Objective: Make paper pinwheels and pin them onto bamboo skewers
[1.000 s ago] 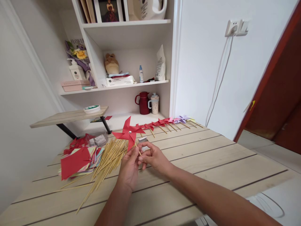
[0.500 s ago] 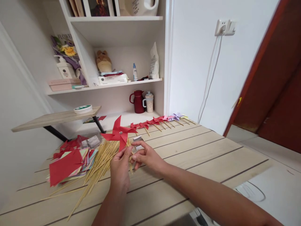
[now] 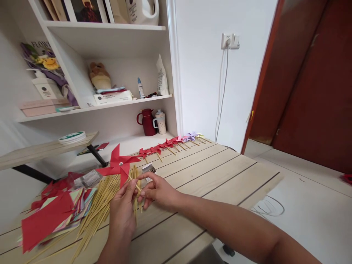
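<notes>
A red paper pinwheel point(image 3: 114, 170) with a small shiny centre stands up above my left hand point(image 3: 123, 209). That hand is closed, thumb and fingers pinched at the pinwheel's lower blade and a thin wooden stick point(image 3: 138, 187). My right hand point(image 3: 158, 191) is closed on the stick's lower end, thumb against fingertips. Whether the stick is joined to the pinwheel is hidden by my left fingers. A pile of loose wooden sticks point(image 3: 100, 200) lies beside and behind my left hand. Just beyond my right fingers sits a small open box point(image 3: 148, 168) with tiny metal pieces.
Stacked coloured paper sheets point(image 3: 46, 220), red on top, lie at left by a clear plastic packet point(image 3: 89, 179). A row of pinwheels on sticks point(image 3: 170, 142) lines the table's far edge. A raised wooden shelf point(image 3: 49, 147) stands at left; a dark red jug point(image 3: 147, 123) is behind.
The camera view has turned to the right, so everything sits further left. Both hands keep their hold, and the pinwheel's blades have turned slightly.
</notes>
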A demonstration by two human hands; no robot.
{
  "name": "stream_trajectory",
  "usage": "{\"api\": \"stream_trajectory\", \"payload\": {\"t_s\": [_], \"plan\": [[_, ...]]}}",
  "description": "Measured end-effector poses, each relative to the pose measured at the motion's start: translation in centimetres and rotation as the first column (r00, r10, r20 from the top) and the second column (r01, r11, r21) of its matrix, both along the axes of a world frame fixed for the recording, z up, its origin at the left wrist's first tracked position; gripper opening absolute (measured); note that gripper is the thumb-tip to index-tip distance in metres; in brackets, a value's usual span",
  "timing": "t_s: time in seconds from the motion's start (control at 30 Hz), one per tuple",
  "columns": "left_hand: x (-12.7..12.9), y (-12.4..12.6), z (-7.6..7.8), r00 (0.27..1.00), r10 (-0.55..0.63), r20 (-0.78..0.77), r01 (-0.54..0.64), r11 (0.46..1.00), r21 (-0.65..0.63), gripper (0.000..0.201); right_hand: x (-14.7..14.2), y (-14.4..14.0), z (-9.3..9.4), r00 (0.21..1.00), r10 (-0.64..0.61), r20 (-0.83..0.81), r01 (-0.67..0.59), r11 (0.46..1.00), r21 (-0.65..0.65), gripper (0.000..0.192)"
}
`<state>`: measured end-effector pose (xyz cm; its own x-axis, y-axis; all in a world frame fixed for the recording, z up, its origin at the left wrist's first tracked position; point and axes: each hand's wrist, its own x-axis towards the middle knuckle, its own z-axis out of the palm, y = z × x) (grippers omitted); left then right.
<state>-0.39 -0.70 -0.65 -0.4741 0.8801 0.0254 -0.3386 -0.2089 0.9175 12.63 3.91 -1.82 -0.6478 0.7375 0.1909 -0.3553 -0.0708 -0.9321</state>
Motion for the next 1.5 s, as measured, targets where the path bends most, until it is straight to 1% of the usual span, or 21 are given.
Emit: {"api": "stream_trajectory", "payload": {"t_s": [0.07,0.3,0.43,0.67,1.03,1.27,1.5], "plan": [[0.0,0.1,0.0,1.000,-0.004,0.009,0.004,1.000,-0.001,0.040,0.0,0.0,0.1,1.000,-0.002,0.001,0.002,1.000,-0.008,0.059],[0.1,0.2,0.3,0.998,0.048,0.046,-0.047,0.999,-0.027,0.049,0.0,0.0,0.2,1.000,0.006,0.005,-0.006,1.000,-0.022,0.056],[0.2,0.1,0.7,0.998,0.034,0.053,-0.033,0.999,-0.034,0.048,0.0,0.0,0.3,1.000,0.004,0.007,-0.004,1.000,-0.022,0.057],[0.5,-0.2,1.3,0.993,0.075,0.088,-0.070,0.996,-0.052,0.044,0.2,-0.1,0.6,0.999,-0.032,0.024,0.033,0.999,-0.010,0.060],[0.2,-0.1,1.1,0.994,0.085,0.068,-0.082,0.995,-0.057,0.044,0.1,0.0,0.4,0.997,-0.048,0.057,0.047,0.999,0.016,0.059],[0.3,-0.2,1.4,0.996,0.052,0.075,-0.048,0.997,-0.060,0.040,0.2,0.0,0.2,0.998,-0.032,0.051,0.030,0.999,0.035,0.050],[0.2,-0.2,1.5,0.998,0.023,0.053,-0.019,0.997,-0.069,0.040,0.1,0.1,0.0,0.999,-0.038,0.034,0.036,0.998,0.054,0.052]]}}
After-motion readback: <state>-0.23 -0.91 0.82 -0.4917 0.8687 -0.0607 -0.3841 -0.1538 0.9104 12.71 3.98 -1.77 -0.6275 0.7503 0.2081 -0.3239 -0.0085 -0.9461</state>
